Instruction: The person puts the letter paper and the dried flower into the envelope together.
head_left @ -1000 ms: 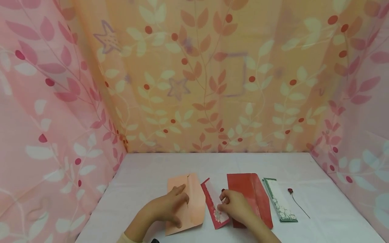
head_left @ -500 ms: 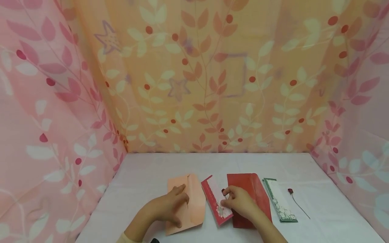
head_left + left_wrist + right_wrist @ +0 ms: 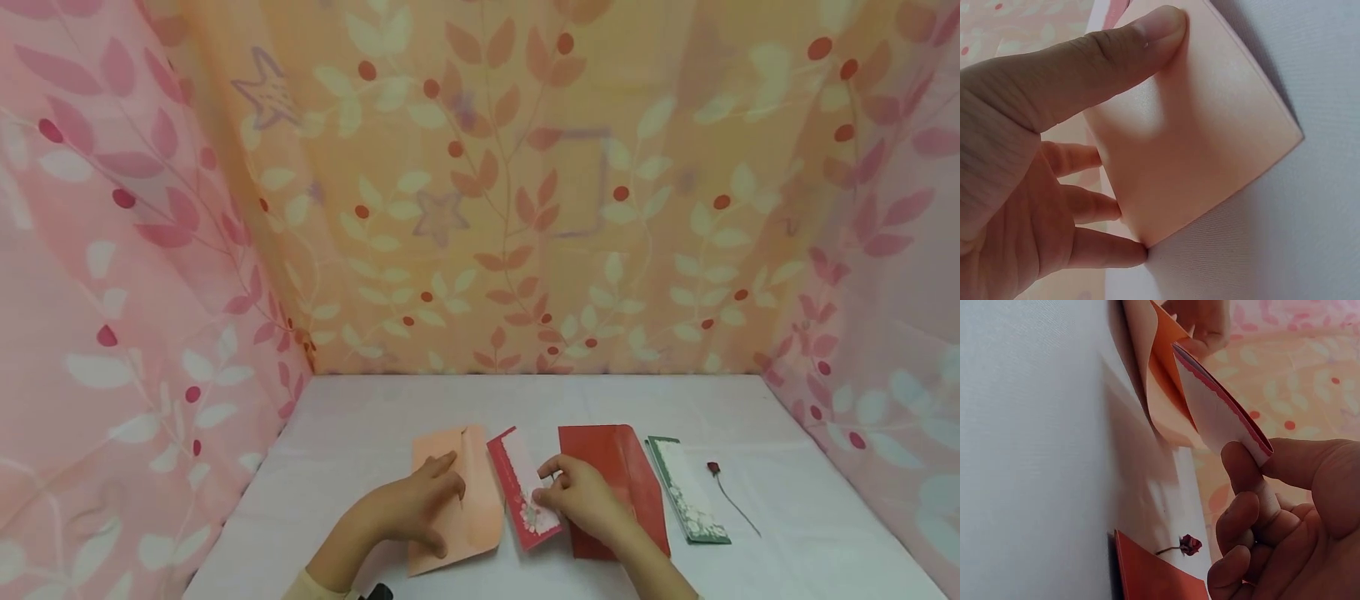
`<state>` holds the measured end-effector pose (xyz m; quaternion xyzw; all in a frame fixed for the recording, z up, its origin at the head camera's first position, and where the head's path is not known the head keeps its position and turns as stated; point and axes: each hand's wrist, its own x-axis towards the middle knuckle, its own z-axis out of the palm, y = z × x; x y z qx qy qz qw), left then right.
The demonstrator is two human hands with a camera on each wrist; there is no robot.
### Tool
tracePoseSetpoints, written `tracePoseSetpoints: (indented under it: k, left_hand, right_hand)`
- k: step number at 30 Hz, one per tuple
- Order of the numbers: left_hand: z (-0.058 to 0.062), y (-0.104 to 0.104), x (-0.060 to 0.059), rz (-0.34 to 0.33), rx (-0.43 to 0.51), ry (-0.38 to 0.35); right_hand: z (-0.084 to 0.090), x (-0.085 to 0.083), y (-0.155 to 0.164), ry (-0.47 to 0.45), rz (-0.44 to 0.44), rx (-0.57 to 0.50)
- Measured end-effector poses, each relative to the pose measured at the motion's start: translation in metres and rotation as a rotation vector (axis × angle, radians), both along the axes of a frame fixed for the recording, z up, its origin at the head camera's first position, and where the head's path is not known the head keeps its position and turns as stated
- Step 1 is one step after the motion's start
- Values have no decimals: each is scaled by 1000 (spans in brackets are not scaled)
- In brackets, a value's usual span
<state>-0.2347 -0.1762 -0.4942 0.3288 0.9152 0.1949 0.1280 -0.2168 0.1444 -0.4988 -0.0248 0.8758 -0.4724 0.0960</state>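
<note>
My left hand [image 3: 423,504] holds the peach envelope [image 3: 480,521], thumb on its face and fingers along one edge, as the left wrist view shows. In the right wrist view the envelope's mouth [image 3: 1175,375] gapes, with the flap spread out. My right hand [image 3: 581,496] pinches a folded red card [image 3: 517,492] with a white floral panel between thumb and index finger. The card is held up off the table, tilted, its far end overlapping the envelope's mouth in the right wrist view [image 3: 1216,412]. The other right fingers are curled beneath.
A red envelope [image 3: 600,454] lies under my right hand and forearm. Farther right are a green-and-white floral card [image 3: 686,492] and a dried rose [image 3: 713,468] on a thin stem. Another dried rose [image 3: 1190,545] lies by the red envelope. Patterned curtains [image 3: 510,275] stand behind.
The right hand has lifted the red card slightly and, in the last half second, shifted it left toward the peach envelope. The left hand and the envelope have stayed put.
</note>
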Motion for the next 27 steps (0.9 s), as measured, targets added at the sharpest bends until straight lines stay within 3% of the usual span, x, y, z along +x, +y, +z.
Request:
tracePoseSetpoints:
  k: [11,27]
  left_hand:
    - [1,0,-2,2,-5,-23]
    - [3,1,-2,22,0,-58]
  right_hand:
    - [-1,-4,-13,4,43,-53]
    - [-3,-13,-44,-1,0,-75]
